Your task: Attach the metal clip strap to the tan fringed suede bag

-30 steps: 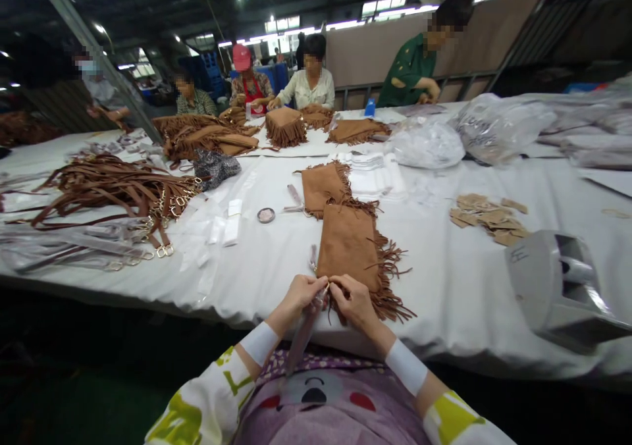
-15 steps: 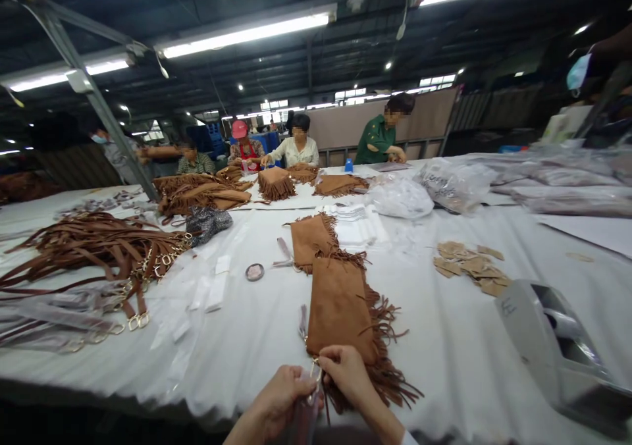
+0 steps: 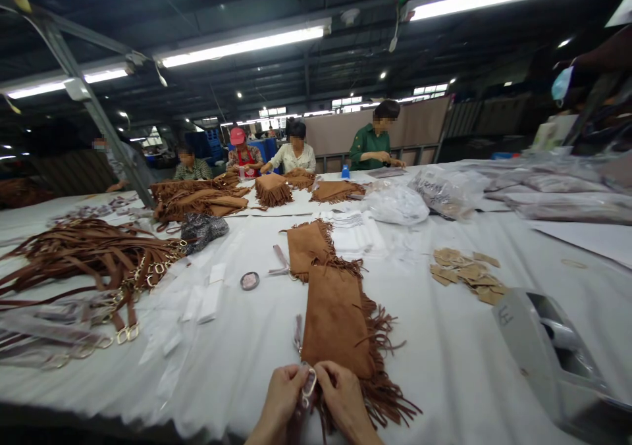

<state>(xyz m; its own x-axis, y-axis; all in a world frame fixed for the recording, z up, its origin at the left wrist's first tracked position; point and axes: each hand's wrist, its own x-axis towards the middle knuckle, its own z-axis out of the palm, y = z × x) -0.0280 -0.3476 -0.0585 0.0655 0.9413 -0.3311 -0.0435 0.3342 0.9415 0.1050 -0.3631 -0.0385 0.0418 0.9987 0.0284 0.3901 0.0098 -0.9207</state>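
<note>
Close to the table's front edge, my left hand (image 3: 282, 392) is closed on a brown strap in clear plastic. The strap's gold metal clasp (image 3: 309, 382) shows between my two hands. My right hand (image 3: 342, 392) is closed in a pinch against the near corner of a brown suede fringed bag (image 3: 338, 320); its fingertips partly hide what they grip. The bag lies flat, fringe to the right, with a small plastic-wrapped piece (image 3: 298, 332) at its left side. It overlaps a second fringed bag (image 3: 305, 246) beyond it.
Brown straps with gold clasps (image 3: 89, 254) are heaped at left. A roll of tape (image 3: 249, 281) and white slips (image 3: 211, 300) lie nearer. Brown tags (image 3: 464, 270) and a grey tape dispenser (image 3: 548, 353) sit at right. Several co-workers work across the table, near piled bags (image 3: 197, 198).
Both hands have drawn together around the clasp, which has turned to show its face. My right hand has shifted slightly down, and the view has moved a little.
</note>
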